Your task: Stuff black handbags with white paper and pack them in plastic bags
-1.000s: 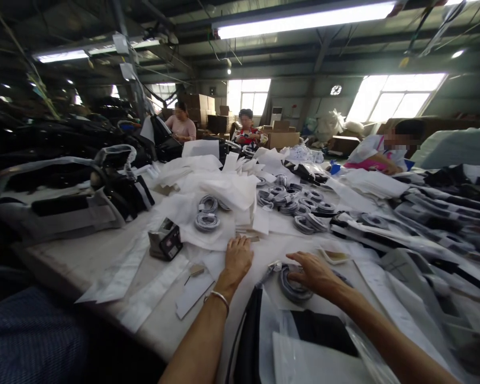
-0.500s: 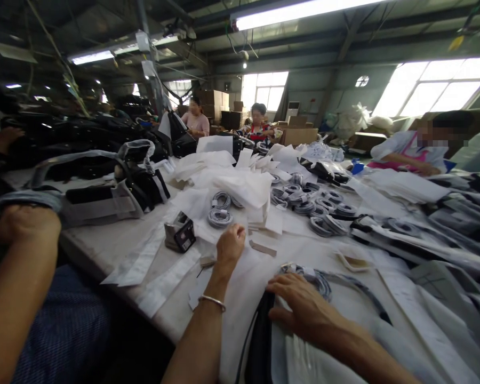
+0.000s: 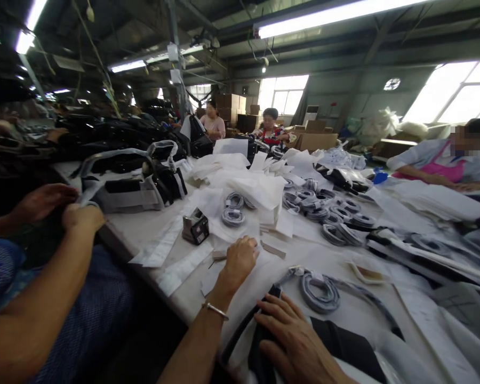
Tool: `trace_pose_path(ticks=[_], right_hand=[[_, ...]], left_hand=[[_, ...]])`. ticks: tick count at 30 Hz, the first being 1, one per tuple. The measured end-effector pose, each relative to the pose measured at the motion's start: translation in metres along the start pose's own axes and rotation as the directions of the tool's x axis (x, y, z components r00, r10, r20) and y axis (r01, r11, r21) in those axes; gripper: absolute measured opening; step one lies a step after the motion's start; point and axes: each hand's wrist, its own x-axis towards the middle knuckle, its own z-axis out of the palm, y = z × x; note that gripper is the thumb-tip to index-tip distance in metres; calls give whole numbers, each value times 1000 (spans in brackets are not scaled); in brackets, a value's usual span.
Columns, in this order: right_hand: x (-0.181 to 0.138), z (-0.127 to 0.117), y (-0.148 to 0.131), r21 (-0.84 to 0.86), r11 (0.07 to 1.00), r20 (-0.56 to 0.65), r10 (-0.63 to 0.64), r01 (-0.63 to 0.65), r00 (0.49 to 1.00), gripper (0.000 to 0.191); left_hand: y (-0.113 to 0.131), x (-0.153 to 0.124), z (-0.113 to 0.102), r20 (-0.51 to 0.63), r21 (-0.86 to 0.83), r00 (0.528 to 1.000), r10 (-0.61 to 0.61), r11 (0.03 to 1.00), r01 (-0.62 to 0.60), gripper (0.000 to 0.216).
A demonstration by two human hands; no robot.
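My left hand (image 3: 240,261), with a bracelet at its wrist, is over the white sheets on the table. Its fingers are curled; what is in them, if anything, is hidden. My right hand (image 3: 284,330) rests with fingers stretched on a black bag (image 3: 344,344) at the table's near edge. The bag's handle (image 3: 384,312) is wrapped in clear film and arches to the right. A coiled, wrapped strap (image 3: 320,293) lies just beyond my right fingers. Between my left hand and the paper pile is a thin grey strip (image 3: 272,249).
A small box-like tape holder (image 3: 196,226) stands left of my left hand. Beyond are a heap of white paper (image 3: 248,184) and several coiled straps (image 3: 316,208). At left a co-worker's hands (image 3: 82,213) hold wrapping by another bag (image 3: 132,194). Other people sit across the table.
The view has swung left. My right hand has shifted along the black bag, and more of the bag and the coiled strap now shows. The co-worker's second hand has come into view.
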Motion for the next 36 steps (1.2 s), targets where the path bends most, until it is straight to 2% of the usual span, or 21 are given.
trace_pose_path(ticks=[3,5,8,12,16,21,29,36], right_hand=[[-4,2,-2,14,1000,-45,12,-12,999,45],[-6,4,-3,26,999,-57,32,-30,998,52],[-6,5,-4,50,999,-46,15,-12,999,56],[-3,8,-4,35,999,-148,-26,31,989,43],[-4,15,-1,-1,1000,-228,-12,12,974,32],[-16,17,2,10,999,-211,33,-32,977,34],[-25,11,4,19,997,-120,71,-69,990,42],[-23,10,8,19,999,-117,46,-44,992,46]], left_hand=[[-24,-24,-10,-5,85,999,-49,995,49,14],[-45,-36,-15,-5,147,997,-74,986,74,16],[-68,-42,-18,4,210,997,-81,975,78,20],[-77,-35,-14,-9,236,997,-81,968,80,20],[-77,-29,-11,-16,205,995,-100,974,101,16],[-78,-41,-17,1,95,989,-150,984,150,12],[-82,-67,-24,92,-231,961,-259,933,274,15],[-86,-81,-21,112,-462,970,-214,853,241,28]])
